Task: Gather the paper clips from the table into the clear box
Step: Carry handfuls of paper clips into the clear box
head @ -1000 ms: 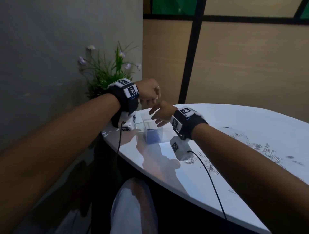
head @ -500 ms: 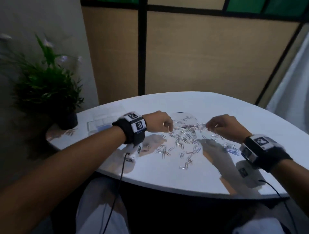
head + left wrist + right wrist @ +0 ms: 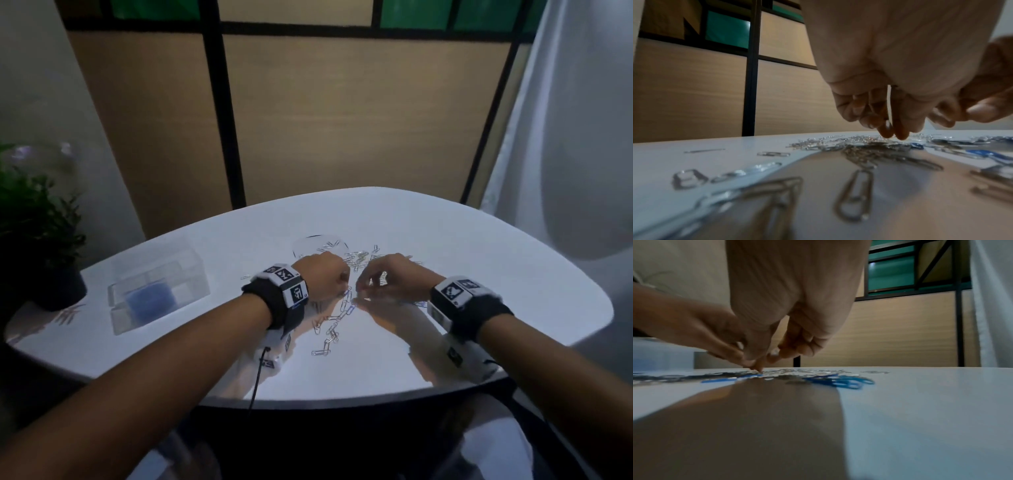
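Fingertips [image 3: 900, 129] of your left hand [image 3: 322, 275] pinched paper clips [image 3: 337, 317] at pile centre; right hand [image 3: 394, 279] curled, pinching clips alongside. Clear box [image 3: 159, 289] sat at 9 o'clock on table [image 3: 479, 274], plant [image 3: 37, 233] beyond.

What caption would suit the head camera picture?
Both hands, left hand and right hand, pick at scattered paper clips beside a clear box.
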`<state>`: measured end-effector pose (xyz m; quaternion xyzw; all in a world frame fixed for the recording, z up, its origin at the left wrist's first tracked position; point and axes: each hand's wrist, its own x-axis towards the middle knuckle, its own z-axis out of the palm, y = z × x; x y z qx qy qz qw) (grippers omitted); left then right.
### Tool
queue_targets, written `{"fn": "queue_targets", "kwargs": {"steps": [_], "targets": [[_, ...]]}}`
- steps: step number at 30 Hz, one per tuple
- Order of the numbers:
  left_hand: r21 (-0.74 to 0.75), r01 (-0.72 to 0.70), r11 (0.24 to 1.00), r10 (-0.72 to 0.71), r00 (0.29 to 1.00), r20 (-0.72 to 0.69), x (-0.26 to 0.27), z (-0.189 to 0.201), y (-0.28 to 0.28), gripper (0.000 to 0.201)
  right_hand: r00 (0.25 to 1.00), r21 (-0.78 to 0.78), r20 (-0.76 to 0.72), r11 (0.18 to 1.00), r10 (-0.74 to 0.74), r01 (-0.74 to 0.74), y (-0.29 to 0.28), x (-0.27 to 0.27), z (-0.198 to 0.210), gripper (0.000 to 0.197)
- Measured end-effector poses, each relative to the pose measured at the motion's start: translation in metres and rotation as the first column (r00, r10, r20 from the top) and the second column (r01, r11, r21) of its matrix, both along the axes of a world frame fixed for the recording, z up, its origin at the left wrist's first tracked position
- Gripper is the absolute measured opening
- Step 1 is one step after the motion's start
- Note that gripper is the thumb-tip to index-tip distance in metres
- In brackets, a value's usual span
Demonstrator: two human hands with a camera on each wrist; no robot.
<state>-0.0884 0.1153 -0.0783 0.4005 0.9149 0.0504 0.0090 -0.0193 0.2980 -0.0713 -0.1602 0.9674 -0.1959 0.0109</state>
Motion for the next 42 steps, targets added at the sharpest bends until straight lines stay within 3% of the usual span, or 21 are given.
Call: {"fn": "queue_targets", "kwargs": {"steps": [5,13,18,21,23,25,27,32,36,39,42], "targets": [[-0.034,-0.006,0.999,0.007,1.000,0.009,-0.006,-0.002,0.009,0.009,0.992,0.056,0.068,0.992,0.108,-0.112,-0.020,-0.005,-0.008,0.013],[-0.040,-0.017,0.999,0.017,1.000,-0.003,-0.004,-0.006,0.014,0.011,0.996,0.127,0.081,0.991,0.041,-0.051,-0.020,-0.009,-0.017,0.015],[-0.089,-0.013,0.996,0.004,0.995,-0.101,-0.003,-0.015,0.015,0.009,0.990,0.173,0.136,0.983,0.034,-0.057,-0.019,-0.007,-0.016,0.014],[0.011,0.035,0.999,-0.034,0.996,-0.076,-0.001,-0.009,0.014,0.013,1.000,0.000,0.022,1.000,0.008,-0.008,-0.007,-0.003,-0.009,0.002],[0.073,0.078,0.994,-0.074,0.995,-0.065,0.001,-0.001,0.015,0.018,0.989,-0.123,-0.107,0.989,-0.098,0.085,0.011,-0.003,-0.001,0.019],[0.093,0.103,0.990,-0.096,0.993,-0.070,0.005,0.003,0.020,0.024,0.965,-0.144,-0.172,0.974,-0.196,0.172,0.032,-0.001,0.006,0.026],[0.111,0.131,0.985,-0.128,0.991,-0.039,0.011,0.005,0.027,0.029,0.950,-0.069,-0.193,0.969,-0.247,0.238,0.051,0.005,0.008,0.027],[0.110,0.235,0.966,-0.237,0.972,0.003,0.018,0.000,0.055,0.051,0.953,0.181,-0.045,0.935,-0.300,0.303,0.083,0.017,-0.001,0.041],[0.029,0.281,0.959,-0.281,0.959,0.020,0.015,-0.002,0.075,0.034,0.931,0.093,0.083,0.932,-0.357,0.349,0.083,0.023,0.004,0.029],[0.107,0.284,0.953,-0.291,0.954,0.067,0.018,-0.006,0.080,0.020,0.924,0.136,0.117,0.927,-0.365,0.349,0.080,0.024,0.002,0.017],[0.120,0.225,0.967,-0.236,0.968,0.084,0.020,-0.012,0.081,0.030,0.935,0.193,0.107,0.929,-0.339,0.315,0.079,0.025,-0.006,0.025]]}}
